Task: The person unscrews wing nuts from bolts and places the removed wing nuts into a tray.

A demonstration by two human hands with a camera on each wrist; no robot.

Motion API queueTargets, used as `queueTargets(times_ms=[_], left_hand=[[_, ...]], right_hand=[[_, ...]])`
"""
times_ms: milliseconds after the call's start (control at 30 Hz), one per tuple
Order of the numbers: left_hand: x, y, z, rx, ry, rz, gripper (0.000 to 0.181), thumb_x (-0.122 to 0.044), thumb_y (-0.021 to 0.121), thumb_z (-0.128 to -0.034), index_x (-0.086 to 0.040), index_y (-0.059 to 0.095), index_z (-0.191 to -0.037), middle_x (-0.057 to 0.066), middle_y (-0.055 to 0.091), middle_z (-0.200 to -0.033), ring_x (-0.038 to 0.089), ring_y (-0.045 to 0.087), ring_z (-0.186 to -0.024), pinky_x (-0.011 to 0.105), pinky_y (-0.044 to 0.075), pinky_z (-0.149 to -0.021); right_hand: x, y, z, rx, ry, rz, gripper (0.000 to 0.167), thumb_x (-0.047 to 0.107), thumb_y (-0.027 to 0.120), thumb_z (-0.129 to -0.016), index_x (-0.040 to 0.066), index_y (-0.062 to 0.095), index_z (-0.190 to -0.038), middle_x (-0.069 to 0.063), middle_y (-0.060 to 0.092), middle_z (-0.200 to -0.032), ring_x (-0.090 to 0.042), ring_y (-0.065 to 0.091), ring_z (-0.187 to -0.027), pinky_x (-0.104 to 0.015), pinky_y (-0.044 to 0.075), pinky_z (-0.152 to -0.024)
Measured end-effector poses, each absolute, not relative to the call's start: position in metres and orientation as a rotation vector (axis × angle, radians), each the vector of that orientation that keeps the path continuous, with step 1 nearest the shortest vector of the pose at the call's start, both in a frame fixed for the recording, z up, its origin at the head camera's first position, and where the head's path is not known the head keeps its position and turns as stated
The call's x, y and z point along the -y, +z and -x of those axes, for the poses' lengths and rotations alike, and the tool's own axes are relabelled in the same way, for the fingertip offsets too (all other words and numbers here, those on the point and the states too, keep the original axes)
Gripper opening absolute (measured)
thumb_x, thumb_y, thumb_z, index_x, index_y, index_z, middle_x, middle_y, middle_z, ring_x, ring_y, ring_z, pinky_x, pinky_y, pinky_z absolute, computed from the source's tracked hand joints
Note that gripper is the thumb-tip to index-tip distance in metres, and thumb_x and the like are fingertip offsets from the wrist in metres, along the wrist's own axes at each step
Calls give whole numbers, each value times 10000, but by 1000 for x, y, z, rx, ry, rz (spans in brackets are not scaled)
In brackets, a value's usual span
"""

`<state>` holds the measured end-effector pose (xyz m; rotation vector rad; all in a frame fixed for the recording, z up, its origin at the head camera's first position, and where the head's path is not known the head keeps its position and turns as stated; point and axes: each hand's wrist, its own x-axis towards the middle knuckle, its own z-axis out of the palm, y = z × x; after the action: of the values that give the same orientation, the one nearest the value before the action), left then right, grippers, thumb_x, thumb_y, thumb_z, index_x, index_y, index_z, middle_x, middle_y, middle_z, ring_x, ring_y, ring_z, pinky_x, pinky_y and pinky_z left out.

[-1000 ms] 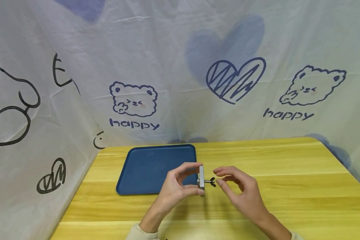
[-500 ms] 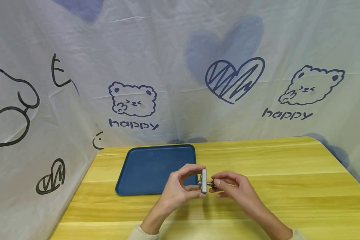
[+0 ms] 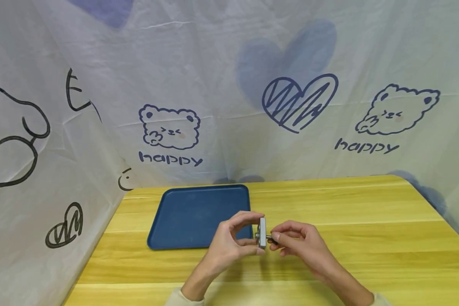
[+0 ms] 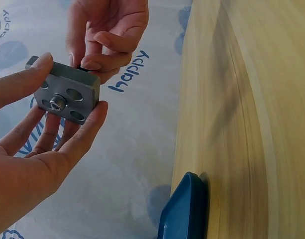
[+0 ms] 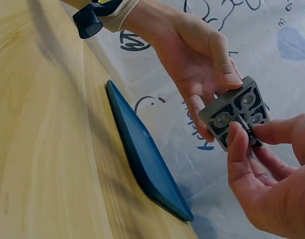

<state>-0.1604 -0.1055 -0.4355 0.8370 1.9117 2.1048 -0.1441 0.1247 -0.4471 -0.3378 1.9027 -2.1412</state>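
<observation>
My left hand (image 3: 229, 242) grips a square grey metal plate (image 4: 67, 92) by its edges, fingers on one side and thumb on the opposite one. The plate has several round holes and stands on edge above the table. A screw (image 4: 57, 102) passes through its middle, its round end showing on the left face in the left wrist view. On the other face sits a black wing nut (image 5: 248, 130), which my right hand (image 3: 304, 244) pinches between thumb and index finger. Fingertips partly cover the wing nut.
A blue tray (image 3: 199, 219) lies on the yellow wooden table (image 3: 348, 204), behind and to the left of my hands. A white cloth (image 3: 222, 85) printed with hearts and bears hangs behind and along the sides of the table.
My right hand, apart from the wing nut a second ago, has come left and now pinches it. The left hand with the plate has shifted slightly right and down.
</observation>
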Motion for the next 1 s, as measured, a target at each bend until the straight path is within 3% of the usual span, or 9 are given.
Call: queueTargets(times_ms=[233,400,533,800,1000], left_hand=[[108,-434,161,-1898,2127,-812,666,134,840,-762,-53,633,-1368,176,575,-1336,314,564,-1283,478,608,-925],[110,-432,160,-1884,2128,-783,650,88,845,-788,-66,628,-1382,184,575,-1348,323,556,-1291,473,614,-915],[111,-430,159,-1843,2155,-753,642,71,840,-803,-68,622,-1391,188,566,-1380,332,547,-1309,481,617,-902],[113,-426,158,-1794,2193,-711,656,48,845,-808,-8,588,-1409,165,533,-1441,303,547,-1301,473,617,-904],[114,-425,158,-1793,2203,-710,661,53,840,-810,17,575,-1414,154,546,-1434,313,550,-1301,448,630,-878]], right_hand=[[-122,-446,141,-2167,-2137,394,243,150,727,-975,-60,698,-1094,-223,743,-995,-297,750,-883,-401,650,-716],[-120,-446,138,-2301,-2120,483,172,105,727,-967,-33,720,-1068,-193,749,-989,-275,751,-856,-370,649,-696],[-116,-445,134,-2422,-2138,608,97,63,738,-952,42,746,-1045,-133,750,-1011,-229,749,-891,-352,653,-756],[-110,-447,131,-2687,-2113,1037,270,-123,740,-877,107,741,-1018,-90,744,-1057,-180,733,-917,-272,637,-764],[-111,-450,135,-2878,-1950,1343,364,-152,787,-799,139,739,-1012,-95,748,-1080,-218,738,-956,-225,603,-872]])
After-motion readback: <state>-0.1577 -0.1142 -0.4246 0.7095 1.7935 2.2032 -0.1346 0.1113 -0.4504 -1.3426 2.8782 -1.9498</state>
